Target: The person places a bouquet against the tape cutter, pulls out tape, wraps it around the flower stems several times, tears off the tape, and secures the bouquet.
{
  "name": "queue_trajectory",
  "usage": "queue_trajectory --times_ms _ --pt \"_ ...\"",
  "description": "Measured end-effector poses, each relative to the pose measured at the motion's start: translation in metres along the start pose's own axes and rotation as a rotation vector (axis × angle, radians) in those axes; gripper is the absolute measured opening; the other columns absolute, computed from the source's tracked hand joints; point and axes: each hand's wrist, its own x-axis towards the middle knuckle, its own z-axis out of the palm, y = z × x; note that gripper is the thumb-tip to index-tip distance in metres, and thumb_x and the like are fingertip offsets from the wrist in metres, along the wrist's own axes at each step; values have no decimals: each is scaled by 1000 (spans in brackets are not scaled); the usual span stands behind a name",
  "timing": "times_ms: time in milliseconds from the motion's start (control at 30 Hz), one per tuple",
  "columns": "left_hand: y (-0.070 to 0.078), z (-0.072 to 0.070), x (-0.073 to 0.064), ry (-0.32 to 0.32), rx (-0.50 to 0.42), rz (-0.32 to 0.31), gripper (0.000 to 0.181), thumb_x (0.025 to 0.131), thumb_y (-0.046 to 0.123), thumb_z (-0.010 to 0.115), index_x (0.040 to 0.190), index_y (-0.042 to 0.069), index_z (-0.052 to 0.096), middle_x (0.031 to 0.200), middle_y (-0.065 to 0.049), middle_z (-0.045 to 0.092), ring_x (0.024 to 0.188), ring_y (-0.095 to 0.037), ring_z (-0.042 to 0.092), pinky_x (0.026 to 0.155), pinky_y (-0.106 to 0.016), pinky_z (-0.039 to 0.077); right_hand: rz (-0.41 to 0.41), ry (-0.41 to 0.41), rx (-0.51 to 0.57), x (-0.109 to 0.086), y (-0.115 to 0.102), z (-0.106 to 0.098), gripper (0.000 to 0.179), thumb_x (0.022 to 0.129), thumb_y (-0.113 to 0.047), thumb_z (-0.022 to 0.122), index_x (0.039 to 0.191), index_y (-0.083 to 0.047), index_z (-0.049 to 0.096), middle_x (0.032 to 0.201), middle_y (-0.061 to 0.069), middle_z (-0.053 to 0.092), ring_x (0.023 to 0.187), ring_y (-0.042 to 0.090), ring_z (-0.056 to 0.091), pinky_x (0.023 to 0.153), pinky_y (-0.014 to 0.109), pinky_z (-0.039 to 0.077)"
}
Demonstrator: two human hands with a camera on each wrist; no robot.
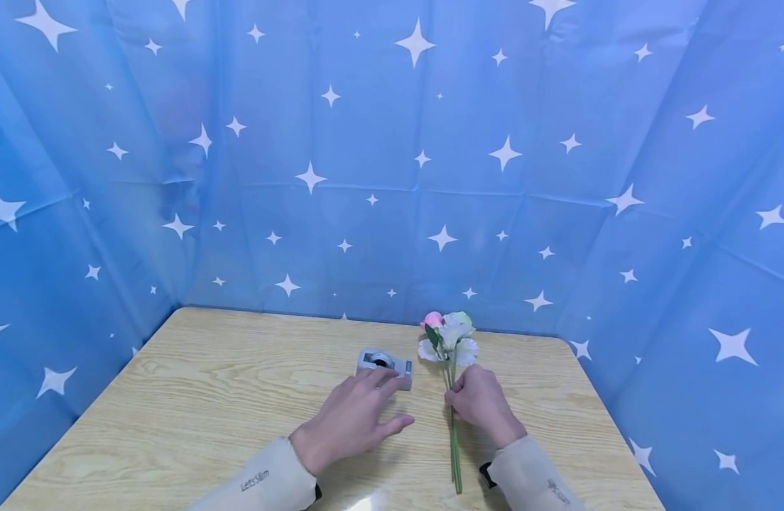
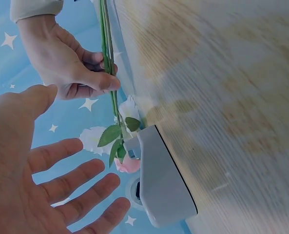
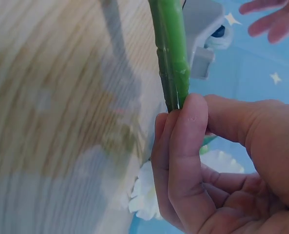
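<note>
My right hand [image 1: 483,401] pinches the green stems [image 1: 455,454] of a small bunch of artificial flowers [image 1: 454,332], just below the blooms. White and pink blossoms point to the far edge of the table, with a few green leaves [image 2: 110,135] beneath them. In the right wrist view, thumb and curled fingers close around the stems. My left hand [image 1: 356,419] hovers with spread fingers at the near side of a light-grey device [image 2: 163,185] that looks like a tape dispenser. Its round, dark-centred part shows on top. The left fingers partly cover it in the head view; contact is unclear.
A light wood-grain table [image 1: 194,397] lies under both hands. Blue curtains [image 1: 366,142] with white stars rise behind the far edge and along both sides. The device stands left of the flowers, close to them.
</note>
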Motion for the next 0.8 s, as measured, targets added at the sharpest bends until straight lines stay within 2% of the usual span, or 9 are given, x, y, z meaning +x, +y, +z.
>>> queue_trajectory --times_ms 200,500,667,800 --pt "2 4 4 11 1 25 56 112 54 77 155 18 75 151 -6 78 142 -27 75 117 -50 66 23 8 -4 8 -1 5 44 104 -5 81 64 -10 65 61 7 71 55 14 75 53 26 56" --pt "2 5 7 -3 6 14 54 113 54 77 155 20 75 150 -4 79 142 -27 75 117 -50 67 27 -9 1 11 0 10 49 105 -11 86 61 -10 65 56 6 70 52 13 74 52 27 56" --pt "0 5 8 -2 10 13 52 113 53 76 153 20 77 148 -3 80 142 -25 75 117 -49 66 28 -13 3 10 0 9 43 106 -13 88 67 -7 70 61 7 73 54 14 75 54 29 60" --pt "-1 5 8 -4 4 13 51 114 53 76 152 20 77 148 -3 80 141 -24 75 117 -49 66 24 -24 11 7 1 7 39 106 -15 88 71 -6 73 64 8 73 55 16 74 54 29 58"
